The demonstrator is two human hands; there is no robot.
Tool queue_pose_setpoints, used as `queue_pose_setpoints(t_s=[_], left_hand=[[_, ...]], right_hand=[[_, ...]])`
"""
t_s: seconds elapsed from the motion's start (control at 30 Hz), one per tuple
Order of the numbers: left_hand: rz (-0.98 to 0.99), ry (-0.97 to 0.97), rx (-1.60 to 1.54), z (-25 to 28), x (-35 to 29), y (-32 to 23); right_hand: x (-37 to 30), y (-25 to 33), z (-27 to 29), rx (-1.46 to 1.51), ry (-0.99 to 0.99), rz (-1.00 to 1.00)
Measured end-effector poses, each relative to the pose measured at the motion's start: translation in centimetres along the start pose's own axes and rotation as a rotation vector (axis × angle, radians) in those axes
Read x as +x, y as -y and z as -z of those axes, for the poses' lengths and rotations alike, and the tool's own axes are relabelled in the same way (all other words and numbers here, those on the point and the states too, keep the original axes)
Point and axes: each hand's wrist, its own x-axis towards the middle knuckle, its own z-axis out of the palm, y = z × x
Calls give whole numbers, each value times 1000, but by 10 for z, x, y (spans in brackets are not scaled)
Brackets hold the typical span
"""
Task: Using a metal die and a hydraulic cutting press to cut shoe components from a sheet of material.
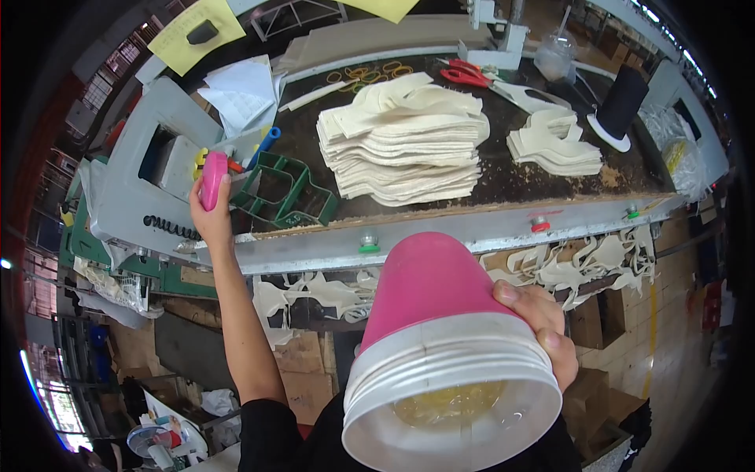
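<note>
My right hand [543, 326] is wrapped round the side of a large pink water cup [440, 287] with a white threaded rim. The cup is tilted, its wide mouth towards me, and a clear yellowish liquid shows inside. At the left end of the bench, my left hand [211, 212] grips a pink lid [213, 181], seen edge-on. Close by that hand stands a green metal cutting die [287, 193] with several compartments. A blue-handled tool [266, 146] lies just behind the die.
Cream fabric pieces form a tall stack [405, 145] and a smaller stack [554, 144] on the dark bench. Behind them lie red-handled scissors [468, 74] and rubber bands [370, 75]. A black thread cone [620, 106] stands right. Scraps [330, 295] hang below the bench edge.
</note>
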Motion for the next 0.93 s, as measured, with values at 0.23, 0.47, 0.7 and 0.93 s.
queue_pose_setpoints(t_s=[0.23,0.47,0.7,0.93], left_hand=[[-15,-12,-54,1,4,4],[16,5,-44,0,6,8],[7,9,-69,5,7,16],[28,27,-95,-4,7,8]], right_hand=[[-6,3,3,53,0,59],[-10,10,8,13,42,11],[-8,5,22,41,39,-45],[-8,1,8,22,25,4]])
